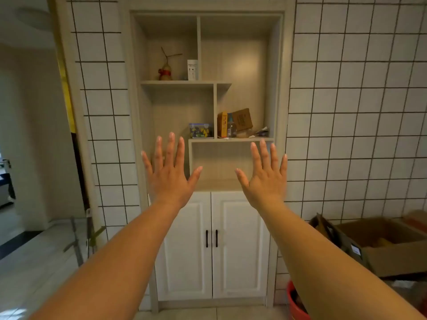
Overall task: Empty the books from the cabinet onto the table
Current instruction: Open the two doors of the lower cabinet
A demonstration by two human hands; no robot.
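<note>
Head view's showing the tall beige recessed shelf cabinet [208, 93], its white double doors [211, 245] staying closed, no books showing, probably inside, stiff and heavy; I'd grab spines. Left hand [169, 176] and right hand [264, 179] are hovering spread, apart, empty.

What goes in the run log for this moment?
left hand: open, empty | right hand: open, empty | cabinet doors: closed | books: none visible
</note>
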